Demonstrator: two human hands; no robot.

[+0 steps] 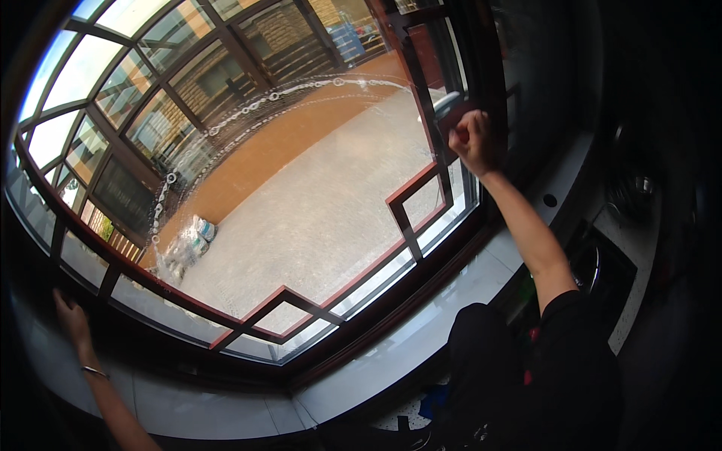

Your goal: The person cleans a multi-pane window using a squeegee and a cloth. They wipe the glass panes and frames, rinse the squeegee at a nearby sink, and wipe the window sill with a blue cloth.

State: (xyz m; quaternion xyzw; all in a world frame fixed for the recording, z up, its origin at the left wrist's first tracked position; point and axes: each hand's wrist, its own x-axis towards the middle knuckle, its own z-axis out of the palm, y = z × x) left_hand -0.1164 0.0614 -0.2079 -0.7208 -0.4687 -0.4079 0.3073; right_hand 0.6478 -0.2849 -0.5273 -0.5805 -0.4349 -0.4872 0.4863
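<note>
A large window pane (316, 152) in a dark red-brown wooden frame is before me, crossed by an arc of foam and bubbles (274, 96). At the right side of the pane my right hand (474, 141) is raised, fingers curled around what looks like a window-cleaning tool (447, 104) with a pale edge. Its handle is mostly hidden by the hand and the dark. On the far left, my left hand (73, 318), with a bracelet on the wrist, rests against the dark window frame (163, 332), holding nothing that I can see.
Below the window runs a pale tiled sill (389, 355). Red wooden lattice (414, 183) borders the pane. To the right are a speckled counter (626, 237), a dark sink (612, 270) and a curved metal faucet (597, 265). Through the glass, bags (194, 239) lie on a paved floor.
</note>
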